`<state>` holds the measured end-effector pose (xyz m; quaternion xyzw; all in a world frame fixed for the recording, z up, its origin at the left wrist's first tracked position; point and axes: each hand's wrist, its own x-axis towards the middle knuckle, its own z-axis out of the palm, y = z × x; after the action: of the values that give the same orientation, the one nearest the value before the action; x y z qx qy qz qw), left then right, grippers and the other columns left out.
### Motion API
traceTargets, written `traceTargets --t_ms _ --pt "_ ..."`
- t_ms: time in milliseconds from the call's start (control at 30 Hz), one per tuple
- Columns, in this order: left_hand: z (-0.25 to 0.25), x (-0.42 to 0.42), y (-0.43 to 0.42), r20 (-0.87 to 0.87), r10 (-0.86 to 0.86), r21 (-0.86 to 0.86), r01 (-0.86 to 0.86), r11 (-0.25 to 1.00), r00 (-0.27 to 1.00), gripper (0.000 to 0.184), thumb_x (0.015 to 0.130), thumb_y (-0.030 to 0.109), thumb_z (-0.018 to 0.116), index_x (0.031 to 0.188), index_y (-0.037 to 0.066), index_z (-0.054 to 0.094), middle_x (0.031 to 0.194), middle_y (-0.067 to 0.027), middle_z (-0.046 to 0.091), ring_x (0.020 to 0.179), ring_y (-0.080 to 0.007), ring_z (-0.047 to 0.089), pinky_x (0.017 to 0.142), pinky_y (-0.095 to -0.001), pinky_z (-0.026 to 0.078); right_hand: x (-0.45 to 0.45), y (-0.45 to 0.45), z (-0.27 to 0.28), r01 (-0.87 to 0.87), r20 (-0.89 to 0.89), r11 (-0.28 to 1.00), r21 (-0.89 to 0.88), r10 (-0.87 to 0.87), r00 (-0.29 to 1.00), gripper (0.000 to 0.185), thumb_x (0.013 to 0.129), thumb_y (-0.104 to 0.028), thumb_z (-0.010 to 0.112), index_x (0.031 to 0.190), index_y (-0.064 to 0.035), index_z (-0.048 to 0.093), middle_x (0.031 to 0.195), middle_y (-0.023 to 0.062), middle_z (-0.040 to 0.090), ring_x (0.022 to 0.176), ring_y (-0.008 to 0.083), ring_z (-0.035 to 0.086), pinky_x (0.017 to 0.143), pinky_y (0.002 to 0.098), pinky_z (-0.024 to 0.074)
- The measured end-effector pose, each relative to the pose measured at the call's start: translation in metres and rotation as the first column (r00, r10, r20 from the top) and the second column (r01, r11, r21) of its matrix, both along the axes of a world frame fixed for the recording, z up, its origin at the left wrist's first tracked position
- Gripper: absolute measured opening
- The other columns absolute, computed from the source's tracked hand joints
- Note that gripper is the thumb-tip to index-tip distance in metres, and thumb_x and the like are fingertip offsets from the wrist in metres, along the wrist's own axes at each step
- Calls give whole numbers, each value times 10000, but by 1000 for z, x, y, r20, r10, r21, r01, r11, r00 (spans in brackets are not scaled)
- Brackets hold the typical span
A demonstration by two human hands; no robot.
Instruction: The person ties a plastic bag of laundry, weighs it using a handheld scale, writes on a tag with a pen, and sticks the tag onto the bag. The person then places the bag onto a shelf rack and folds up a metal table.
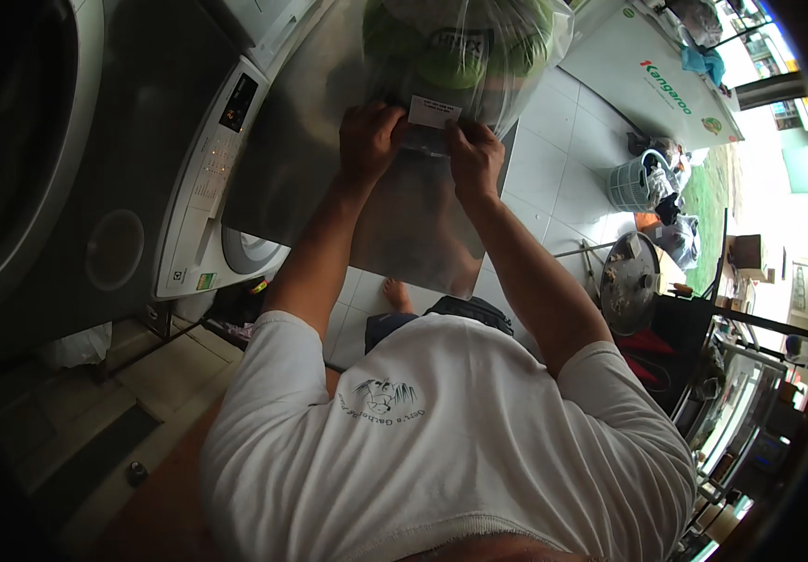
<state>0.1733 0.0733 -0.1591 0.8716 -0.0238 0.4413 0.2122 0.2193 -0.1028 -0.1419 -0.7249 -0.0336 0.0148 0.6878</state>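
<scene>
Label pinched by left grip and right grip, clear bag, white "Kangaroo" cabinet

Tabletop: smooth grey sheet, reflective, near and right edges visible.
On the tabletop: clear plastic bag with green contents, toward the far side, close to the right edge.
Floor: pale tiles, seen past both edges.
On the floor: filled openwork basket, well apart from the right edge; bare foot, past the near edge.
</scene>
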Motion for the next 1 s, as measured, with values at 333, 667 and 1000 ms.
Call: traceTargets --t_ms 333,667,1000 --pt "-3 -13 -9 9 -32 -159 33 987 999 163 814 136 760 944 117 663 884 -68 637 849 -300 634 787 -414 491 -9 -11 29 86 172 835 -544 10 985 221 846 -268 748 868 -49 725 802 147 717 763 339 693 734 404 537" --pt "-10 12 -16 24 -12 -101 14 995 1000 355 793 188 818 1136 179 727 1067 -87 588 1014 -304 563 887 -427 459 27 -20 31 289 768 748 -598 431 474 238 804 -178 742 1038 -170 695 851 33 566 803 258 566 746 406 419" --pt "-16 20 -7 76 27 -151 -15 988 997 417 769 207 824 1164 154 698 1278 -165 541 1141 -357 526 935 -459 429 32 -22 38 291 748 748 -597 387 540 211 818 -120 717 1027 -122 688 848 78 603 796 289 620 723 416 457"
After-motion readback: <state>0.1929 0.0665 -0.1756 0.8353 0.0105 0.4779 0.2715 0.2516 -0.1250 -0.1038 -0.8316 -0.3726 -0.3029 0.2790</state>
